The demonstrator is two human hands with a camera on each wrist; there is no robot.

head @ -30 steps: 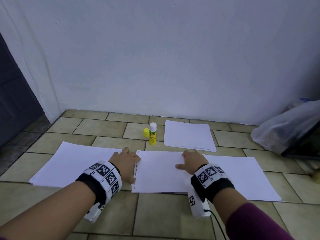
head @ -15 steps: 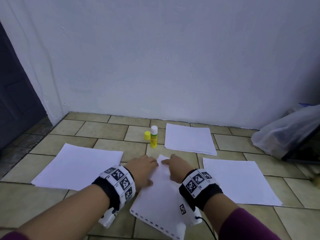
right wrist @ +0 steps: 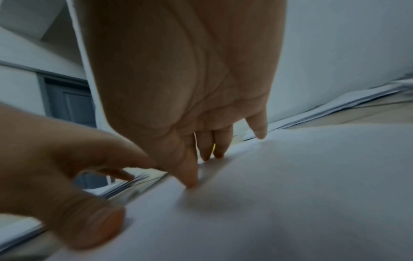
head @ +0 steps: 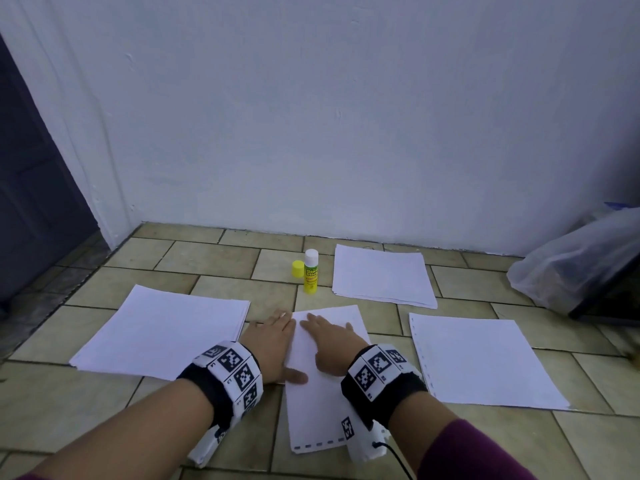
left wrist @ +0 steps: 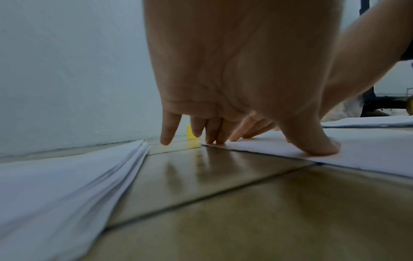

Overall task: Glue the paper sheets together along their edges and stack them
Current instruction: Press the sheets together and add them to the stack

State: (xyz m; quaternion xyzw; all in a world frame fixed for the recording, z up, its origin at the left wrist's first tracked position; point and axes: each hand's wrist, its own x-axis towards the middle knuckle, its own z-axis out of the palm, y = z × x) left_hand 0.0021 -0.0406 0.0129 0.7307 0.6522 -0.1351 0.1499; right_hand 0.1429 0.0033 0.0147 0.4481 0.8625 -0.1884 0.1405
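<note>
Wrists: black bands (head: 383, 386) wrapped in white blocks printed with black square markers (head: 239, 370).
Cable: black, from right wrist unit (head: 394, 460).
Sleeve: maroon (head: 474, 452).

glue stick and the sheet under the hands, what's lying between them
Nothing: in the head view, only bare floor tile separates the glue stick from the far edge of the sheet. Its yellow cap stands to the stick's left, outside that gap.
</note>
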